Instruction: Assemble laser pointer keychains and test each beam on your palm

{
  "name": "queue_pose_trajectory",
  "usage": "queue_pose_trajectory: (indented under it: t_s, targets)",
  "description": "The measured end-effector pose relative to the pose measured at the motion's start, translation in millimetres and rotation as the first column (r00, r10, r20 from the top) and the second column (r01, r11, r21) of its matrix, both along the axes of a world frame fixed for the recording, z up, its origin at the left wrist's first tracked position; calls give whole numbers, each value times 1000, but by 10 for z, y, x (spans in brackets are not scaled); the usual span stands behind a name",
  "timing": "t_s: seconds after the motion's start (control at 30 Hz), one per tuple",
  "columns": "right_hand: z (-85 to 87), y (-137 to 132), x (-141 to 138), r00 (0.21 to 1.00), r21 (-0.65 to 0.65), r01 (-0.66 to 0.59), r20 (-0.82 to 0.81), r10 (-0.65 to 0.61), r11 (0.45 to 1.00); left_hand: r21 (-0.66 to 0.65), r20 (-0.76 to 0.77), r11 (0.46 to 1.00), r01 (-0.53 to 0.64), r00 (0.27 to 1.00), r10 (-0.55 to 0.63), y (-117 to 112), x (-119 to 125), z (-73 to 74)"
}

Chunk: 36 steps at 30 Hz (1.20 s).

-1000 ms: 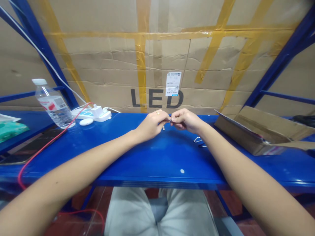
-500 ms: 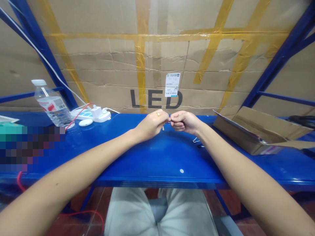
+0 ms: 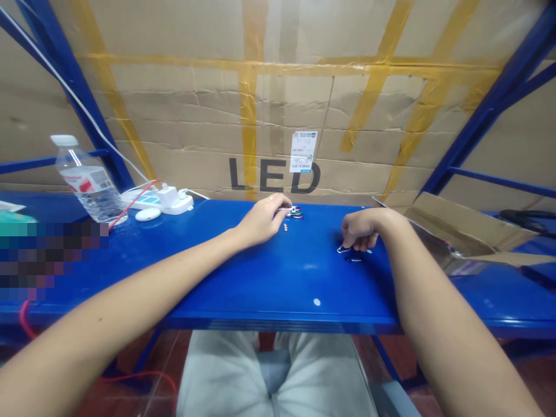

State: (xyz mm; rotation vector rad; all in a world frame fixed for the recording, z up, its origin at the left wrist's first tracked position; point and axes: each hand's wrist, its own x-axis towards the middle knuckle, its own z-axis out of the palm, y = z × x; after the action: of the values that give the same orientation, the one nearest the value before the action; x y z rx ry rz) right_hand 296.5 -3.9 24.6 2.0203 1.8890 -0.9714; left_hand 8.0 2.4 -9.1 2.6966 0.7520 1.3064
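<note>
My left hand (image 3: 263, 218) rests on the blue shelf (image 3: 260, 278) with its fingers curled, pinching the end of a short chain of coloured paper clips (image 3: 296, 212). A tiny metal piece (image 3: 285, 227) lies just below that hand. My right hand (image 3: 360, 229) has come down to the right, fingers bent over a loose silver paper clip (image 3: 343, 249); whether it grips the clip I cannot make out. A dark paper clip (image 3: 353, 259) lies just in front of it.
A water bottle (image 3: 89, 184) stands at the left, beside a white power strip (image 3: 158, 200) with a red cable. An open cardboard box (image 3: 469, 229) lies at the right. A large "LED" carton (image 3: 278, 116) closes off the back. A white dot (image 3: 317, 302) marks the shelf's front.
My hands were together working on the clip chain. The right hand has let go and moved right and down to the loose clips; the left stays with the chain.
</note>
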Motion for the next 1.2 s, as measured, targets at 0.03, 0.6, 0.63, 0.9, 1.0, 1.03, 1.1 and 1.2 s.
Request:
queue_pose_trajectory:
  t_s: [0.03, 0.6, 0.63, 0.9, 1.0, 1.03, 1.1, 1.2]
  targets:
    - [-25, -1, -34, 1000, -10, 8, 13, -8, 1000, -4, -3, 1000, -4, 1000, 4, -1, 1, -3]
    - [-5, -131, -618, 965, 245, -251, 144, 221, 936, -28, -28, 999, -45, 999, 44, 79, -42, -52]
    - [-11, -132, -631, 958, 247, -272, 155, 239, 930, -31, -32, 998, -50, 998, 49, 81, -43, -52]
    - [-151, -29, -697, 878, 471, -309, -194, 439, 826, -46, -48, 996, -77, 996, 75, 84, -40, -58]
    - [-226, 2, -711, 699, 381, -133, -619, 359, 915, -113, -10, 992, -60, 998, 59, 81, -16, -77]
    - [-248, 10, -718, 624, 355, -109, -703, 341, 929, -137, 9, 989, -56, 998, 58, 79, -5, -80]
    - [-283, 17, -736, 479, 320, -100, -814, 327, 942, -167, 23, 984, -60, 998, 65, 74, 15, -76]
    - [-299, 2, -765, 279, 236, -116, -925, 260, 965, -178, -14, 982, -57, 998, 55, 71, 30, -51]
